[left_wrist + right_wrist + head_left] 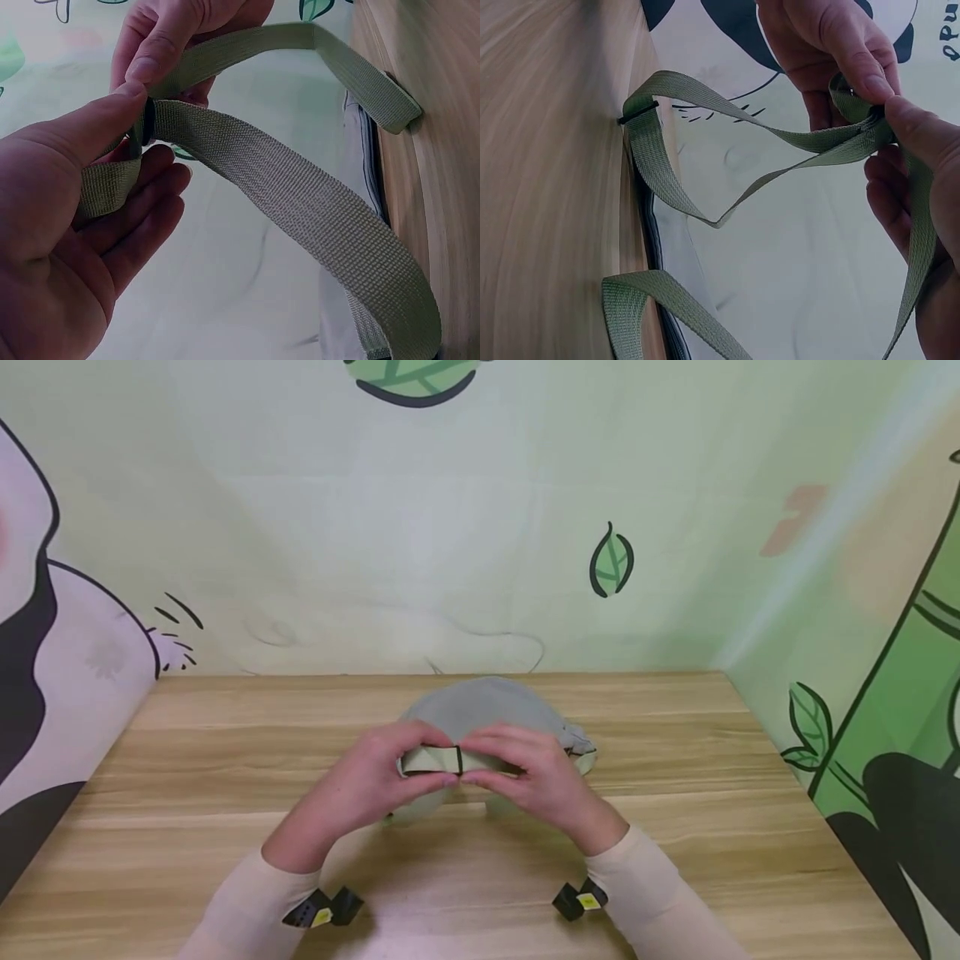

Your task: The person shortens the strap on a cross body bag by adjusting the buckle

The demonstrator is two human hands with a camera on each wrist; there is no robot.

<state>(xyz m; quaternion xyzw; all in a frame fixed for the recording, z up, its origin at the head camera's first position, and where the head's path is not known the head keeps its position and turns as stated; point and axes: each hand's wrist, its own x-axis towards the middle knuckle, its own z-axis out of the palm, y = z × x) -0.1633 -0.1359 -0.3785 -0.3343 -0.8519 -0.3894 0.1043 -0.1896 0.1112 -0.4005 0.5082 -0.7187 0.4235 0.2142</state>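
Note:
A light green webbing strap [427, 761] is held up with a small dark slider buckle [460, 760] on it. My left hand [367, 781] pinches the strap between thumb and fingers on the left of the buckle. From the other side, my right hand [543, 777] pinches it too, and the thumbs nearly meet. In the left wrist view a short fold of strap loops back beneath the left thumb, and a long band [300, 199] curves down to the right. The strap's loops [682, 90] reach a grey fabric bag [487, 703], which lies behind the hands, partly hidden by them.
The bag rests on a wood-grain table [262, 735], toward its back edge. Behind the table stands a pale green wall [300, 527] printed with leaves and cartoon figures. Small black cameras [324, 910] are worn at both wrists, over light sleeves.

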